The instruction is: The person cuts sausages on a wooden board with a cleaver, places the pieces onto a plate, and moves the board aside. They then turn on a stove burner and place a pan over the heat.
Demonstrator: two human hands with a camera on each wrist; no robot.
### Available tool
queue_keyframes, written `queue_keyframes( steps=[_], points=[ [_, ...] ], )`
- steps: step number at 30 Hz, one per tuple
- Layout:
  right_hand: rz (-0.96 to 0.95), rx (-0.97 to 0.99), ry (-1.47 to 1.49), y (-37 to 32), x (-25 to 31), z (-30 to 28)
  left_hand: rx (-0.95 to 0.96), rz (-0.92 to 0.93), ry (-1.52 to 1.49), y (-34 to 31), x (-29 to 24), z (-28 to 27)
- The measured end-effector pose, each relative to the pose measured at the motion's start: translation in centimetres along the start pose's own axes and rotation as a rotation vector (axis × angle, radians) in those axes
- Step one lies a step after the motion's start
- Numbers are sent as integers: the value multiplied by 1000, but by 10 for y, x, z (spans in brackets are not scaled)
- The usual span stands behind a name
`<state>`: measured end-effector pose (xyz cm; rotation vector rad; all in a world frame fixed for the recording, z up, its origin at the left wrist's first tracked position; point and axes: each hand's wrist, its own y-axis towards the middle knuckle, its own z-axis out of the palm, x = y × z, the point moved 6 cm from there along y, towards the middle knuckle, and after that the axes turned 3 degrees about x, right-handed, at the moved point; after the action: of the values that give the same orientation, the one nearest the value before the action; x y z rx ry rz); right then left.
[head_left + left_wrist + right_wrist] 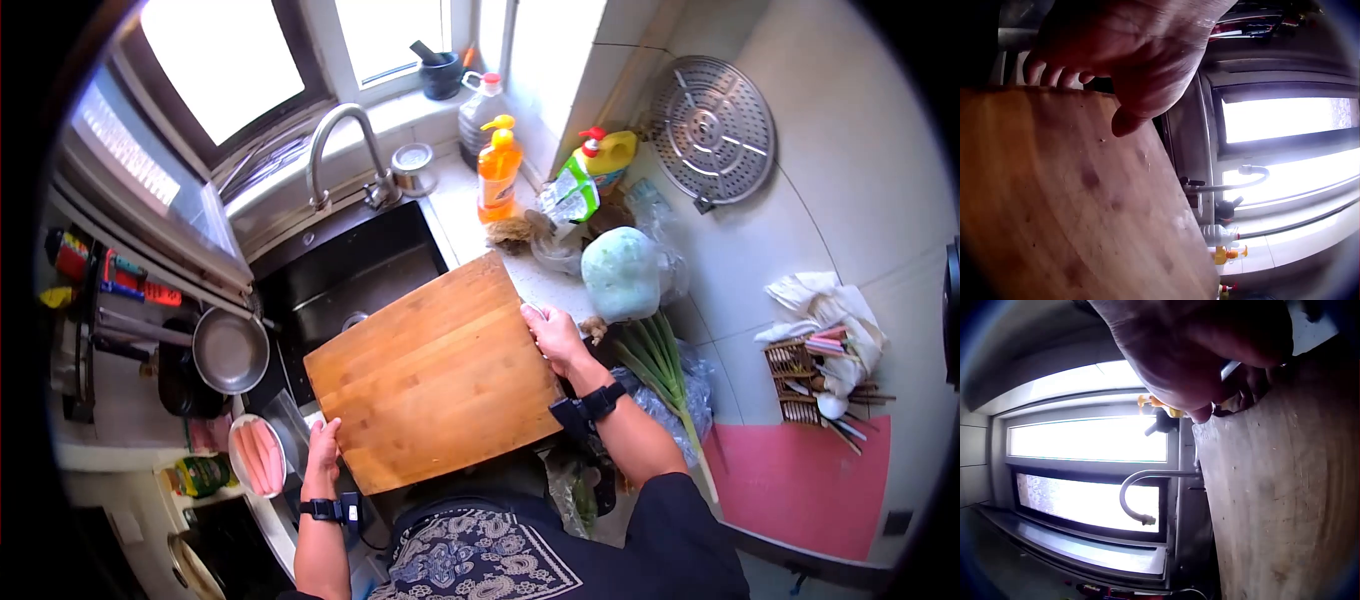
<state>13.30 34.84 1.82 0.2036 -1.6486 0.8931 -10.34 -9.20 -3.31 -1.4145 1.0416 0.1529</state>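
Observation:
A wooden cutting board [435, 375] is held by both hands in front of the body, its far part over the black sink [350, 270]. The left hand [322, 465] grips its left edge near the lower corner; in the left wrist view the left hand [1129, 56] has its thumb on the board's face [1079, 200] and fingertips at the edge. On the opposite edge is the right hand [560, 345], its thumb on top. The right wrist view shows the right hand [1197, 356] holding the edge of the board [1272, 481], with the fingers partly hidden.
A curved faucet [345, 115] rises behind the sink. Right of it stand an orange bottle [498, 175], a pale green melon [621, 273] and leafy scallions [655, 365]. At left are a pan [231, 349] and a bowl of pink sausages [258, 457].

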Motion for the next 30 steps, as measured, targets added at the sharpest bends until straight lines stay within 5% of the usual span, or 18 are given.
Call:
queue_keyframes(
  steps=[4, 8, 14, 20, 23, 27, 30],
  points=[
    [-115, 2, 215, -49, 23, -3, 147, 77, -40, -11, -19, 14],
    [-311, -146, -25, -116, 66, -18, 228, 5, 56, -12, -11, 12],
    [-433, -220, -195, -199, 110, -35, 304, 183, -40, -18, -18, 29],
    [-433, -193, -20, -240, 117, -65, 357, 375, -123, -40, -83, 61],
    [-435, -347, 39, -274, 125, -80, 442, 523, -164, -56, -126, 89],
    [-563, -611, 135, -304, 116, -122, 572, 761, -220, -92, -200, 139],
    [-834, -590, 201, -324, 104, -165, 637, 873, -188, -122, -252, 191]
  ],
)
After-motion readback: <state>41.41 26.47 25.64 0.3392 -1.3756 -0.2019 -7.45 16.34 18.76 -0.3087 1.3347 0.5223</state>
